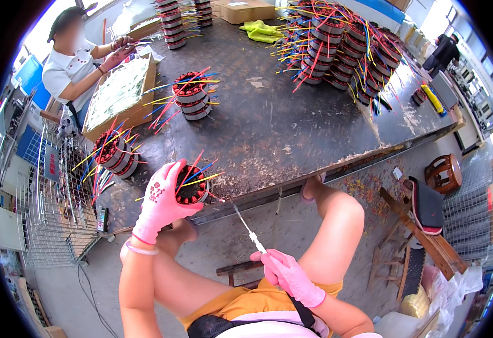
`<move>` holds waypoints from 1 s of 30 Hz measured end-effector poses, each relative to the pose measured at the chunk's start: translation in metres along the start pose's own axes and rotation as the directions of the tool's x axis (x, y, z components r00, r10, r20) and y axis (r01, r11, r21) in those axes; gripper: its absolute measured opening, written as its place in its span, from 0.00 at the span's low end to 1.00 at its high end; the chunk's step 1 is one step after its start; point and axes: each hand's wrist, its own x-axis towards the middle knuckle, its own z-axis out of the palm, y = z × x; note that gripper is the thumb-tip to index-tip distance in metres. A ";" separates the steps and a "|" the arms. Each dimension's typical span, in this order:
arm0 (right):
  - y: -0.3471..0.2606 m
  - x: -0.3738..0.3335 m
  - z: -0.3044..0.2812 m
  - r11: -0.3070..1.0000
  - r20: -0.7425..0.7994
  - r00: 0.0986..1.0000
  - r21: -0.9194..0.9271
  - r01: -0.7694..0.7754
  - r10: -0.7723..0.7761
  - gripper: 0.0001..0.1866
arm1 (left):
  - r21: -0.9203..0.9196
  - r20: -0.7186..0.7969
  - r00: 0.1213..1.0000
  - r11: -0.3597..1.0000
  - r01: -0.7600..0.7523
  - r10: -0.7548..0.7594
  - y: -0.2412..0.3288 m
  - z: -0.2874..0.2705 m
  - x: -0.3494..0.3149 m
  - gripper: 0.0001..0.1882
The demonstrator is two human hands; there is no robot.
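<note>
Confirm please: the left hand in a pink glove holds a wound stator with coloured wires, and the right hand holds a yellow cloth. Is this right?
Not quite. The right hand holds a thin needle-like tool, not a cloth; the yellow cloth lies on the table. The head view shows it. The left hand does hold the stator.

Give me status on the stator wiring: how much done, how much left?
Possibly done: the big stack far right, though I can't confirm. In hand: left hand grips one stator; right hand holds a thin tool toward it. Two small stacks sit nearby, state unclear.

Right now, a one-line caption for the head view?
Gloved left hand holds a wound stator at the workbench edge; right hand grips a thin tool.
</note>
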 end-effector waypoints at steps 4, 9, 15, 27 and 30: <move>-0.007 -0.005 0.002 0.999 0.015 0.999 0.032 -0.030 0.029 0.21 | -0.019 -0.165 0.986 0.999 -0.041 0.037 0.003 -0.003 -0.001 0.52; -0.022 -0.015 0.007 0.996 0.105 0.994 0.084 -0.021 0.012 0.21 | 0.049 -0.358 0.922 0.989 -0.142 0.150 0.002 -0.010 0.003 0.53; -0.023 -0.018 0.009 0.996 0.150 0.988 0.084 0.009 -0.021 0.22 | 0.149 -0.431 0.872 0.971 -0.185 0.232 0.002 -0.010 0.002 0.55; -0.029 -0.019 0.012 0.999 0.134 0.991 0.052 0.002 -0.009 0.20 | 0.180 -0.450 0.848 0.958 -0.222 0.281 0.002 -0.011 0.000 0.56; -0.025 -0.018 0.013 0.998 0.134 0.991 0.067 0.011 -0.020 0.21 | 0.190 -0.449 0.847 0.957 -0.220 0.284 0.003 -0.011 0.001 0.56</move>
